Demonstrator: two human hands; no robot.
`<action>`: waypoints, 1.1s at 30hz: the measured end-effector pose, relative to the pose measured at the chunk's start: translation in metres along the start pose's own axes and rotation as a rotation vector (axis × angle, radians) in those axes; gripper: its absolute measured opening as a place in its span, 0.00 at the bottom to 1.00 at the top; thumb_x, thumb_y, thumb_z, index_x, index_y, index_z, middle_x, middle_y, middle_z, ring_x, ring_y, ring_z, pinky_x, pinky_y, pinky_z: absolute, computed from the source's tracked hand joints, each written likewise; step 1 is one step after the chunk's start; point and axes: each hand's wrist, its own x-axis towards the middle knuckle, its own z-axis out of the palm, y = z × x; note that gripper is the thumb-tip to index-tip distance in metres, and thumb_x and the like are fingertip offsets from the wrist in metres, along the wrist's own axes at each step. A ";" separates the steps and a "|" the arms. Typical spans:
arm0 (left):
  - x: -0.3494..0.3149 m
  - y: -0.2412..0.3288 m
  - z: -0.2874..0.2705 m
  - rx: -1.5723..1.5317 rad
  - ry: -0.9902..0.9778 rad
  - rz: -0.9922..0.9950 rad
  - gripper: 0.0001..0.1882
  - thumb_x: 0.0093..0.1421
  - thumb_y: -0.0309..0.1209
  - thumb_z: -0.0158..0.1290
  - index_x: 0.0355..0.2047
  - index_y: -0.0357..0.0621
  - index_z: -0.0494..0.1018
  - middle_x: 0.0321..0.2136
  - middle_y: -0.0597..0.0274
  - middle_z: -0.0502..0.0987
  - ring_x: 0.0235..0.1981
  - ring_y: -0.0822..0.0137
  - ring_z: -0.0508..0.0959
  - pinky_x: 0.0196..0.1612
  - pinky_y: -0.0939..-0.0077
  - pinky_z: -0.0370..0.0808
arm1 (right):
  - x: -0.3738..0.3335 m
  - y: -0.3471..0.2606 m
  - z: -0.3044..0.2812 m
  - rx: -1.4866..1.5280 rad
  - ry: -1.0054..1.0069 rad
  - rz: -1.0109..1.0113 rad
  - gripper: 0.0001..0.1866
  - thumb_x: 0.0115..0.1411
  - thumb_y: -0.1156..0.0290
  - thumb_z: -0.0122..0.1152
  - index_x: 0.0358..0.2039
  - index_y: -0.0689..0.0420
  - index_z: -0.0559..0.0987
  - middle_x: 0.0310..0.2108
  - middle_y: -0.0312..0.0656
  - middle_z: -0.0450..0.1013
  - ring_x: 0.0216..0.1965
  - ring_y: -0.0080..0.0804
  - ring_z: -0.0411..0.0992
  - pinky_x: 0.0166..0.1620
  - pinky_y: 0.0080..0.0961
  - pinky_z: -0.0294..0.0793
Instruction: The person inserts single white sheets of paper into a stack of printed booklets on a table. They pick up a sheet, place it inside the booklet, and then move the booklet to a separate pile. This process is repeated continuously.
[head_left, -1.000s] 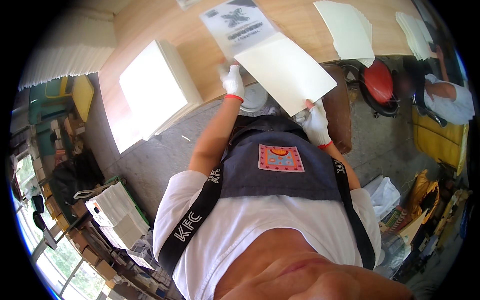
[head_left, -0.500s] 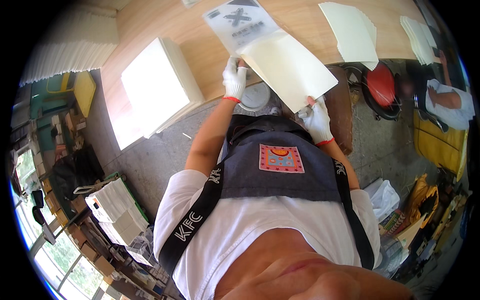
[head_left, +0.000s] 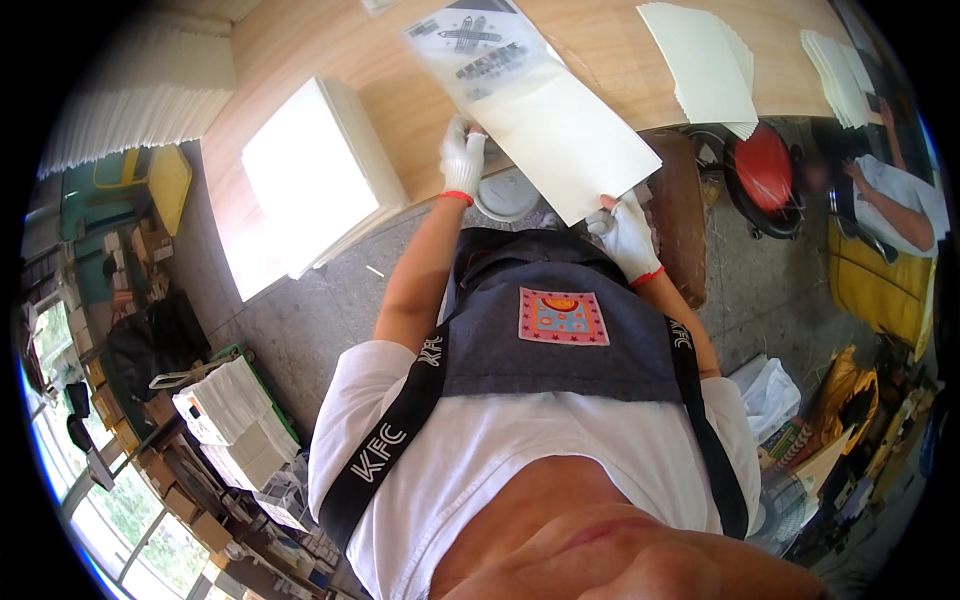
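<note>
A clear plastic bag [head_left: 475, 45] with dark print lies over the table's front edge. A stack of cream paper sheets [head_left: 575, 140] is partly inside it, its near end sticking out toward me. My left hand [head_left: 462, 160], in a white knitted glove with a red cuff, is closed on the bag's left edge near its mouth. My right hand [head_left: 628, 238], gloved alike with the thumb tip bare, pinches the paper's near end, thumb on top and fingers underneath.
A thick paper stack [head_left: 310, 170] stands on the wooden table [head_left: 600, 40] at left. More cream sheets [head_left: 700, 65] lie fanned at right. Below are a grey bucket [head_left: 507, 195], a brown bench [head_left: 680, 230] and a red stool [head_left: 762, 170]. Another person's arm [head_left: 895, 210] shows far right.
The paper has shifted up and left, deeper into the bag, with my right hand following slightly. My left hand moved a little to the left. The bag's printed face has flexed.
</note>
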 end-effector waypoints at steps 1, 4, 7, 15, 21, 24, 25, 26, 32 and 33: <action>-0.001 -0.005 0.001 -0.013 0.028 0.116 0.08 0.57 0.29 0.46 0.25 0.39 0.63 0.19 0.67 0.66 0.21 0.77 0.66 0.26 0.81 0.67 | 0.002 0.000 0.002 0.077 -0.034 0.001 0.17 0.58 0.79 0.38 0.49 0.54 0.62 0.35 0.41 0.65 0.25 0.31 0.73 0.21 0.20 0.74; -0.019 -0.010 0.002 0.011 0.044 0.120 0.06 0.57 0.29 0.44 0.29 0.39 0.65 0.23 0.60 0.70 0.26 0.70 0.69 0.31 0.74 0.68 | 0.003 -0.001 0.016 0.225 -0.093 0.042 0.16 0.59 0.78 0.40 0.48 0.54 0.62 0.33 0.42 0.67 0.24 0.30 0.73 0.21 0.20 0.74; -0.013 -0.018 0.031 -0.419 0.304 0.041 0.11 0.59 0.33 0.44 0.38 0.39 0.67 0.34 0.57 0.72 0.34 0.64 0.73 0.38 0.74 0.70 | -0.004 0.000 0.024 0.130 -0.128 0.101 0.15 0.59 0.76 0.43 0.48 0.55 0.61 0.32 0.42 0.68 0.23 0.29 0.72 0.20 0.20 0.73; -0.026 -0.042 0.046 -1.395 -0.245 -0.566 0.31 0.61 0.53 0.32 0.54 0.41 0.58 0.49 0.52 0.66 0.45 0.54 0.70 0.49 0.63 0.69 | -0.038 -0.011 0.070 -0.177 -0.040 0.091 0.16 0.59 0.75 0.47 0.49 0.54 0.61 0.33 0.40 0.68 0.25 0.28 0.73 0.24 0.21 0.75; -0.066 -0.048 0.032 -1.202 -0.164 -0.755 0.30 0.62 0.51 0.27 0.53 0.42 0.59 0.48 0.52 0.67 0.47 0.53 0.69 0.48 0.59 0.69 | -0.038 0.008 0.068 -0.144 0.145 0.259 0.14 0.59 0.79 0.43 0.47 0.59 0.63 0.35 0.42 0.67 0.25 0.31 0.72 0.26 0.24 0.76; -0.067 -0.048 0.025 -1.178 -0.186 -0.735 0.30 0.62 0.51 0.27 0.54 0.42 0.59 0.49 0.52 0.67 0.48 0.53 0.69 0.49 0.59 0.69 | -0.044 0.003 0.067 -0.210 0.017 0.199 0.13 0.58 0.79 0.44 0.45 0.59 0.64 0.34 0.42 0.67 0.25 0.31 0.72 0.26 0.23 0.76; -0.068 -0.049 0.026 -1.181 -0.188 -0.730 0.30 0.62 0.51 0.27 0.54 0.41 0.59 0.49 0.52 0.67 0.48 0.53 0.69 0.49 0.59 0.68 | -0.045 0.002 0.065 -0.206 0.012 0.236 0.13 0.59 0.79 0.44 0.45 0.59 0.64 0.34 0.42 0.66 0.25 0.30 0.72 0.27 0.23 0.76; -0.068 -0.050 0.026 -1.184 -0.188 -0.723 0.31 0.62 0.52 0.27 0.54 0.41 0.59 0.49 0.52 0.66 0.48 0.53 0.68 0.49 0.59 0.68 | -0.045 0.001 0.064 -0.202 0.008 0.274 0.14 0.59 0.79 0.44 0.46 0.59 0.64 0.33 0.41 0.66 0.26 0.29 0.71 0.27 0.22 0.76; -0.071 -0.045 0.021 -1.174 -0.225 -0.690 0.32 0.61 0.53 0.27 0.54 0.41 0.58 0.51 0.53 0.65 0.50 0.53 0.67 0.51 0.60 0.67 | -0.045 0.007 0.067 -0.214 0.026 0.214 0.12 0.59 0.78 0.45 0.44 0.58 0.64 0.34 0.41 0.66 0.26 0.29 0.72 0.26 0.20 0.74; -0.070 -0.044 0.019 -1.164 -0.233 -0.685 0.32 0.61 0.53 0.27 0.54 0.41 0.58 0.51 0.53 0.65 0.50 0.53 0.67 0.51 0.60 0.66 | -0.045 0.009 0.067 -0.220 0.038 0.220 0.12 0.59 0.78 0.45 0.44 0.58 0.64 0.34 0.40 0.66 0.26 0.29 0.72 0.26 0.20 0.74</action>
